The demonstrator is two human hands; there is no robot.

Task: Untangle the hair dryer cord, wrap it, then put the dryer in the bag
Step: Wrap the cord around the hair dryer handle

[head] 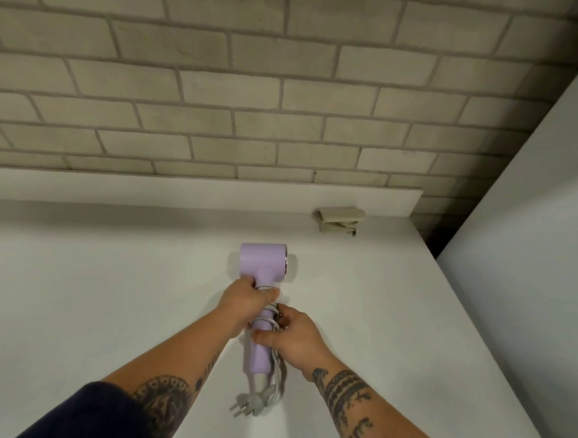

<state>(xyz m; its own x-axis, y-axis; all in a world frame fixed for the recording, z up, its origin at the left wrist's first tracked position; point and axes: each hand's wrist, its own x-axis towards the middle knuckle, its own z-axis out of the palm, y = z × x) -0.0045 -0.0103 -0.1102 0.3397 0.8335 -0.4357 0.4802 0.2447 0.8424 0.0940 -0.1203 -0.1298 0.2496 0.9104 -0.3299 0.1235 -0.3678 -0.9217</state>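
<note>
1. A wall of pale grey bricks [285,87] fills the upper half of the view.
2. A white table [98,294] takes up the lower half. A low white ledge [183,190] runs along its far edge against the bricks, and a plain white panel [526,227] stands at the right.
3. Two tattooed forearms reach in from below; the left one has a dark sleeve [87,408] pushed up near the elbow.
4. The hair dryer [263,260] is at the middle of the table, in both hands. It is matte lilac, with a short drum-shaped head pointing right, a thin silver ring at its right end, and a long straight handle running back toward the person and ending in a pale collar.
5. The left hand [245,302] grips the top of the handle just under the head, fingers curled round it.
6. The right hand [293,333] is lower on the handle, thumb and fingers pinching the cord loops against it.
7. A folded beige bag [338,219] lies at the back of the table against the ledge, well apart from the dryer.
8. The white cord [271,323] is wound in several turns round the mid-handle, with slack strands hanging beside the lower handle.
9. The grey two-pin plug [251,402] lies on the table just below the handle's end.
</note>
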